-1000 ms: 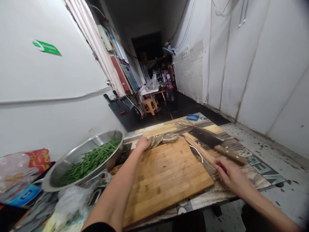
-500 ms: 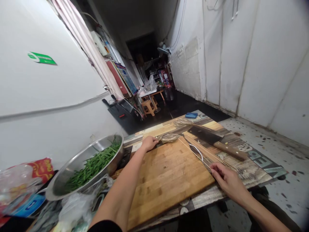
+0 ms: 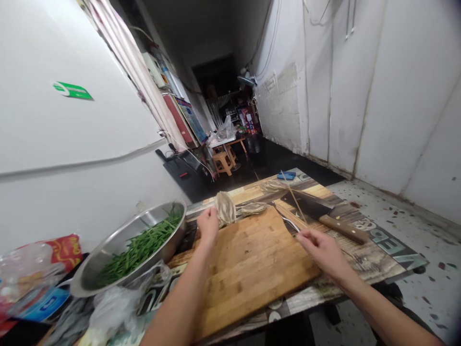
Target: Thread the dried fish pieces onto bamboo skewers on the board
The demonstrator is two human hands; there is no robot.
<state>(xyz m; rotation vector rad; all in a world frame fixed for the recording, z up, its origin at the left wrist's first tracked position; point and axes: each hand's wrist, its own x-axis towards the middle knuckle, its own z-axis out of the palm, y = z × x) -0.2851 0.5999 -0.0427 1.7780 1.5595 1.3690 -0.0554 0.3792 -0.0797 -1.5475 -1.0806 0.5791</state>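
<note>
My left hand (image 3: 208, 225) is closed on a flat, wrinkled, greyish-brown dried piece (image 3: 225, 207), raised upright over the far left corner of the wooden cutting board (image 3: 252, 269). A second such dried piece (image 3: 253, 208) lies at the board's far edge. My right hand (image 3: 317, 245) pinches a thin wooden skewer (image 3: 294, 196), which points up and away above the board's right edge. Beyond that hand, more skewers (image 3: 284, 211) lie on the table, partly hidden, near a white curved strip (image 3: 291, 223). The cleaver (image 3: 342, 228) rests to their right, blade pointing away.
A large steel bowl (image 3: 176, 235) of cut green vegetables (image 3: 144, 250) stands left of the board. Plastic bags (image 3: 115, 307) crowd the near left. More dried pieces (image 3: 273, 185) and a blue object (image 3: 286, 176) lie at the table's far end. White walls flank both sides.
My left hand has lifted one dried piece off the table and drawn it left. My right hand has raised a skewer and moved slightly up and left.
</note>
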